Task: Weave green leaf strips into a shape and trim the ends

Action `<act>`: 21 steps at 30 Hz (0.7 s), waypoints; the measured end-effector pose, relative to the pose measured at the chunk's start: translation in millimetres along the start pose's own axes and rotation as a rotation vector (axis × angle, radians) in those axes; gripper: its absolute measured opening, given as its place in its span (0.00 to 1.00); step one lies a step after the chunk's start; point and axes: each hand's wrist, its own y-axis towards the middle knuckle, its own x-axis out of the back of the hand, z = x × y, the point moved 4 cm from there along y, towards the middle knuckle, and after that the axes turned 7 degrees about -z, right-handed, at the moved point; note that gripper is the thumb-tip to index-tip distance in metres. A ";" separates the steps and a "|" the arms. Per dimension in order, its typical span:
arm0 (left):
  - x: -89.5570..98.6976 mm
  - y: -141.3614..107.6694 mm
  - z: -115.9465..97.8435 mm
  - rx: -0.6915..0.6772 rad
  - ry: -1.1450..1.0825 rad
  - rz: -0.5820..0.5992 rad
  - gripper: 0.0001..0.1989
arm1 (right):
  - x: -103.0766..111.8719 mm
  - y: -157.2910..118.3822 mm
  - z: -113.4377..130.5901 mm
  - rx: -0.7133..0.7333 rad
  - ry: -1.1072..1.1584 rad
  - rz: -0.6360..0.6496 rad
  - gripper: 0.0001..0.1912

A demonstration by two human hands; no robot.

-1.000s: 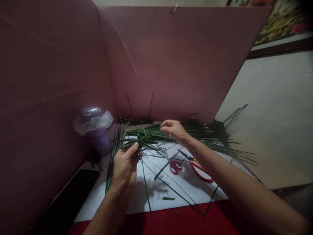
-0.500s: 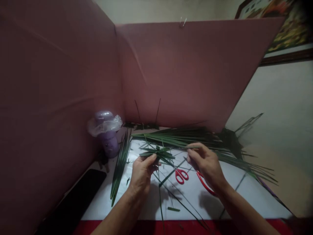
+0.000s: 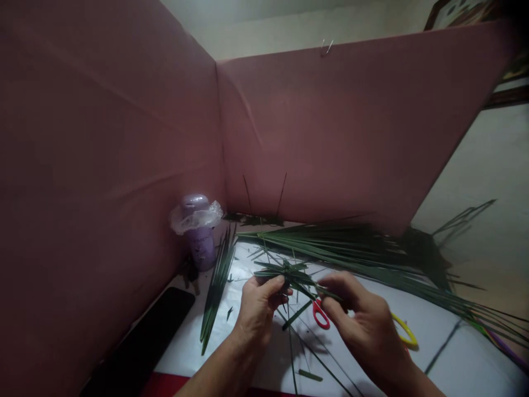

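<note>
My left hand (image 3: 258, 309) is closed on a bunch of folded green palm leaf strips (image 3: 285, 269), thumb on top, its pointed ends fanning outward above the table. Beside it on the right, my right hand (image 3: 366, 322) pinches a narrow leaf strip (image 3: 328, 293) between thumb and fingers. That strip seems to run towards the bunch, but where it joins I cannot tell. Red-handled scissors (image 3: 320, 315) lie on the white tabletop (image 3: 413, 309) between my hands, partly hidden by my right hand. Thin leaf strips (image 3: 314, 353) hang or lie below the bunch.
Long palm leaves (image 3: 330, 240) lie along the back, with a shorter bundle (image 3: 217, 295) at left. A purple tumbler (image 3: 202, 245) wrapped in plastic stands near a black phone-like slab (image 3: 152, 331). A yellow handle (image 3: 405, 331) shows behind my right hand. Pink panels (image 3: 322, 138) enclose the back and left.
My right hand has come closer to the leaf bunch and lower, bringing the strip with it. The view has shifted left, uncovering a yellow handle. My left hand keeps its hold.
</note>
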 end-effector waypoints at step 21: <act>-5.0 -4.6 -5.4 -0.177 0.168 0.053 0.06 | -32.8 -0.2 0.1 -0.190 0.175 0.115 0.07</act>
